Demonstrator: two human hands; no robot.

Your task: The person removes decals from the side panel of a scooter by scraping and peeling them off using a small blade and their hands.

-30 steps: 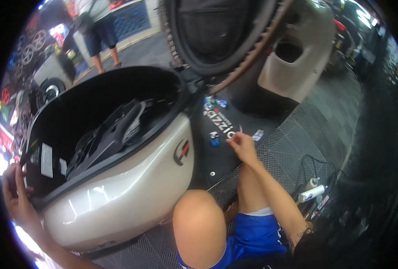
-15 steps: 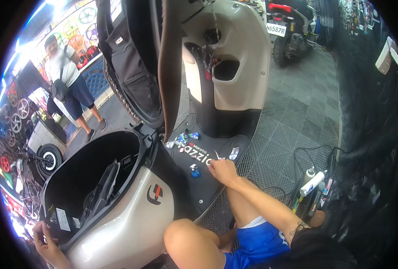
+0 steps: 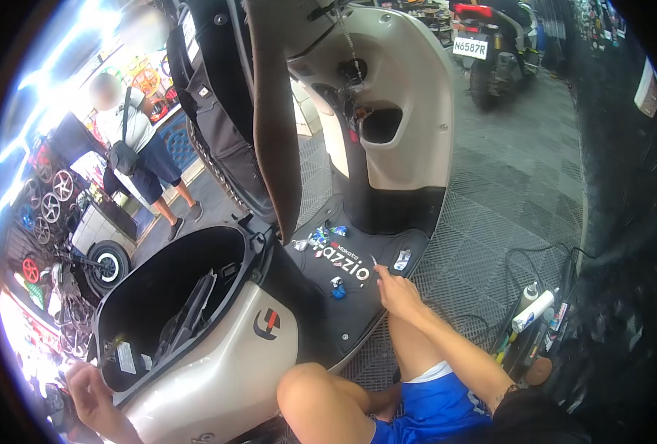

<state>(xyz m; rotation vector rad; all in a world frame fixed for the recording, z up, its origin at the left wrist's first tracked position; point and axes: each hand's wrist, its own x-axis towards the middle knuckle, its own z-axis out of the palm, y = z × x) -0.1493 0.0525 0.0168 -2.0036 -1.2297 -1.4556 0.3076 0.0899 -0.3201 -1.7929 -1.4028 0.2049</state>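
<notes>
My right hand (image 3: 398, 291) is pinched on a small thin light object (image 3: 374, 261) above the scooter's black floor mat (image 3: 343, 314). Crumpled blue and white wrappers (image 3: 338, 288) lie on the mat, with a small packet (image 3: 402, 259) near its right edge. At the lower left, my left hand (image 3: 90, 391) is raised beside the rear end of the open storage bin (image 3: 188, 248), its fingers curled; what they hold, if anything, is too small to name. Black items (image 3: 189, 311) lie inside the bin.
The raised seat (image 3: 269, 126) stands above the bin. A person (image 3: 132, 137) stands behind at the left, near a wheel (image 3: 108, 266). Bottles and tools (image 3: 533, 311) lie on the floor at the right. Another motorcycle (image 3: 491, 63) is at the back.
The view has tilted up and shifted, showing more of the scooter's front. My left hand has come away from the bin's rim. My right hand still pinches the thin object over the mat.
</notes>
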